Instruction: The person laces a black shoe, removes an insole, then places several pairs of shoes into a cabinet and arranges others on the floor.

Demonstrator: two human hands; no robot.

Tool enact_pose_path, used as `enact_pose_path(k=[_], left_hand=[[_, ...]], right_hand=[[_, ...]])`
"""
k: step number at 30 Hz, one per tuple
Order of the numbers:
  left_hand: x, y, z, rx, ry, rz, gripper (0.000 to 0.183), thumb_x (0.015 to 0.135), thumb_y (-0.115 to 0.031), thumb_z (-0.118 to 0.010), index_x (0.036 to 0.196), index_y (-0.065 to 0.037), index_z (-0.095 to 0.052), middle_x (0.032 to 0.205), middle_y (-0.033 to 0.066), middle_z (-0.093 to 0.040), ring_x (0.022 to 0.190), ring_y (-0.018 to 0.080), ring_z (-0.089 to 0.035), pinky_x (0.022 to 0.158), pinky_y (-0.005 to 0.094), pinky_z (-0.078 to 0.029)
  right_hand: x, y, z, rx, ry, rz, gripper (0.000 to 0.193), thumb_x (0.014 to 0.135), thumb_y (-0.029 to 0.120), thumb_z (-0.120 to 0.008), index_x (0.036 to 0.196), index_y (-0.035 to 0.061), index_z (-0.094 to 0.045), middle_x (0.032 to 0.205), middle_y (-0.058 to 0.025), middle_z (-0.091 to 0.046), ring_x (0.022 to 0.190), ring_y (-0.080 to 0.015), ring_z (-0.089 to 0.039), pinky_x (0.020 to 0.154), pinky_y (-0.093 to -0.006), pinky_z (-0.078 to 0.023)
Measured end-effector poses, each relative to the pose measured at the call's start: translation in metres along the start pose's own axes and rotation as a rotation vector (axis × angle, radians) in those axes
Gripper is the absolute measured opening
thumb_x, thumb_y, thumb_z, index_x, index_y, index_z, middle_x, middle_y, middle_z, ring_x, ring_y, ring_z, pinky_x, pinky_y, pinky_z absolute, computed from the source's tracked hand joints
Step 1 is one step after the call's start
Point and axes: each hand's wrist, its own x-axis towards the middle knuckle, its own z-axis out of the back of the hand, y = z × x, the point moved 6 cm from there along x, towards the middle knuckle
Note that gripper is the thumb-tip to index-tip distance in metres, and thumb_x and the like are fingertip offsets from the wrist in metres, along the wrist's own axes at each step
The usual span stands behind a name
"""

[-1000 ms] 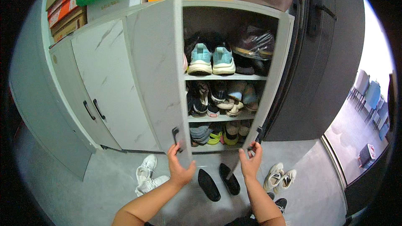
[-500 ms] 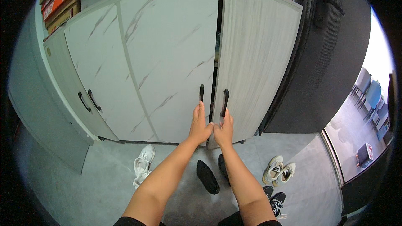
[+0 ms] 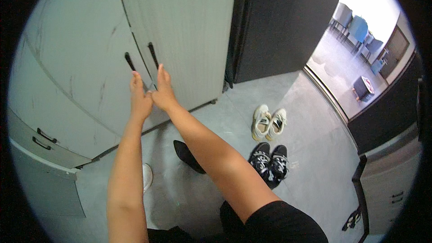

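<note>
My left hand [image 3: 141, 101] lies against the marbled white cabinet door [image 3: 90, 58]. Its fingers point up and cover the lower end of the black handle [image 3: 129, 60]. On the pale wood-grain door [image 3: 189, 27], my right hand [image 3: 164, 91] presses in the same way, fingers stretched upward by the lower end of its black handle [image 3: 153, 51]. Both thumbs reach inward and nearly meet at the seam between the doors. The two doors sit almost level, with a thin dark line between them. Where fingertips overlap the handles, the contact is partly hidden.
Below my arms stand a black pointed shoe [image 3: 189, 156] and a partly hidden white shoe [image 3: 147, 177]. Cream sneakers [image 3: 269, 123] and black-and-white sneakers [image 3: 270, 164] are at right on the grey floor [image 3: 315, 171]. A dark door [image 3: 274, 27] stands beside the cabinet, next to a doorway.
The right cabinet door has swung in, and the dark gap beside it has narrowed to a line. My view has turned right and downward. Both hands stay against the doors.
</note>
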Motion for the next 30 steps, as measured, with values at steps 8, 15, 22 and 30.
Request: enact_pose_path(k=[8,15,22,30], left_hand=[[-0.031,-0.025,0.035,-0.042,0.034,0.067,0.08,0.075,-0.012,-0.067,0.144,-0.011,-0.025,0.141,0.0191,-0.032,0.13,0.0318,-0.033,0.104,0.0388,-0.03],[-0.141,0.018,-0.022,-0.08,0.146,0.268,0.067,0.075,-0.013,-0.068,0.134,-0.005,-0.038,0.129,0.0165,-0.046,0.113,0.0306,-0.049,0.094,0.0395,-0.04],[-0.196,-0.004,-0.039,-0.118,0.515,0.183,0.061,0.077,-0.019,-0.066,0.13,-0.003,-0.039,0.135,0.0214,-0.036,0.124,0.0376,-0.039,0.102,0.0427,-0.035],[-0.273,0.025,0.064,-0.112,0.997,0.508,0.047,0.083,-0.025,-0.062,0.123,-0.005,-0.051,0.116,0.0189,-0.056,0.105,0.0349,-0.056,0.091,0.0404,-0.044]], right_hand=[[-0.036,-0.016,0.061,-0.03,0.287,-0.148,0.081,0.081,0.018,-0.06,0.144,0.0015,-0.012,0.15,-0.0208,-0.012,0.139,-0.0325,-0.012,0.113,-0.0367,-0.014],[-0.143,-0.12,0.149,0.119,0.064,-0.463,0.05,0.082,0.01,-0.062,0.129,0.0008,-0.046,0.114,-0.0108,-0.058,0.098,-0.0154,-0.056,0.081,-0.0265,-0.046],[-0.184,-0.099,0.043,0.229,0.604,-0.586,0.03,0.085,0.006,-0.062,0.114,-0.0028,-0.056,0.095,-0.0059,-0.064,0.088,-0.0102,-0.058,0.079,-0.0236,-0.046],[-0.202,-0.073,-0.06,-0.093,0.966,-0.318,0.033,0.083,0.015,-0.064,0.113,0.003,-0.059,0.098,-0.0123,-0.065,0.091,-0.0208,-0.062,0.08,-0.0301,-0.048]])
